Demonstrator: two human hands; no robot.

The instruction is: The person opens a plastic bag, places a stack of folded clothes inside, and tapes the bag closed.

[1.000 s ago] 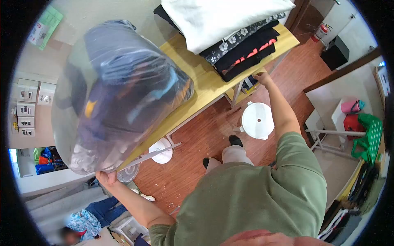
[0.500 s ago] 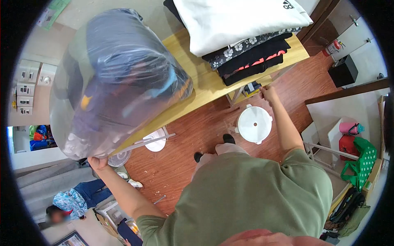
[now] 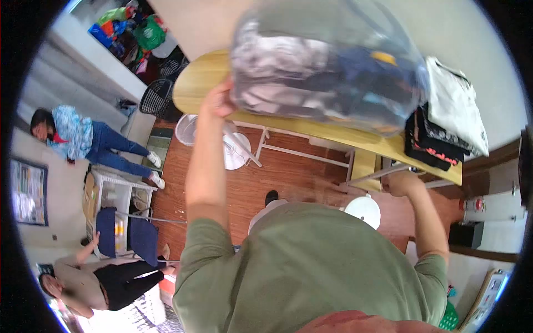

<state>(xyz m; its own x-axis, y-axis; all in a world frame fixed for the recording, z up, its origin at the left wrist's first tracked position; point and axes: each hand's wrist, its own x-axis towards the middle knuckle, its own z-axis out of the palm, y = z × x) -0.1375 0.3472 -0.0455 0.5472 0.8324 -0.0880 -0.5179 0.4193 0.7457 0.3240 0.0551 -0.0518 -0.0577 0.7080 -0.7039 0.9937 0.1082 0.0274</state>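
A large clear plastic bag point(image 3: 327, 72) packed with folded clothes lies on the long wooden table point(image 3: 200, 83), slightly blurred. My left hand point(image 3: 221, 100) is closed on the left end of the bag, its fingers partly hidden. My right hand point(image 3: 398, 183) is curled by the table's front edge, below the clothes stack; what it holds, if anything, is hidden. To the right of the bag stands a stack of folded clothes point(image 3: 433, 139), with a white garment point(image 3: 458, 105) on top and dark and patterned ones underneath.
A white round stool point(image 3: 363, 212) stands under my right arm and another white round seat point(image 3: 237, 151) by my left arm. One person point(image 3: 72, 130) stands at the left, another person point(image 3: 83, 277) at lower left. A black basket point(image 3: 156, 97) sits beyond the table's left end.
The view has turned left, showing more of the table's left end and a second person. The bag appears farther right, close against the clothes stack, with my left hand still at its end.
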